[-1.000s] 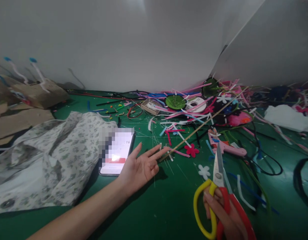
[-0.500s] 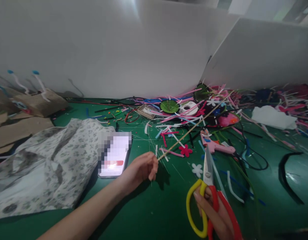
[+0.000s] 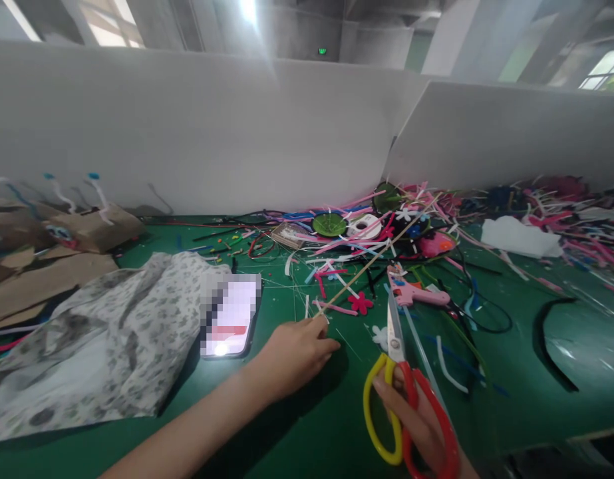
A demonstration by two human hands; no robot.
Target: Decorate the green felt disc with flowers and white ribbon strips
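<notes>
My left hand (image 3: 299, 356) is low over the green table, fingers curled closed at the near end of a thin tan stick (image 3: 374, 266). The stick slants away to the right, over scattered craft pieces. In my right hand (image 3: 414, 412) is a pair of scissors (image 3: 395, 332) with one yellow and one red handle. Its blades lie close together and point away from me. Just beyond the blades lies a pink glue gun (image 3: 424, 295). A white felt flower (image 3: 380, 336) is left of the blades, and a red flower (image 3: 360, 304) lies between the hands, farther off.
A phone (image 3: 237, 313) and patterned cloth (image 3: 171, 319) lie left, with brown cardboard shapes (image 3: 104, 226) behind. Pipe cleaners, green discs (image 3: 329, 225) and a white roll (image 3: 365, 227) heap against the grey partition (image 3: 237, 133). A black curved strip (image 3: 546, 346) lies right.
The view has tilted up, showing more beyond the partition. My left hand has turned and shifted slightly right, its back now facing up. The scissors stay in my right hand.
</notes>
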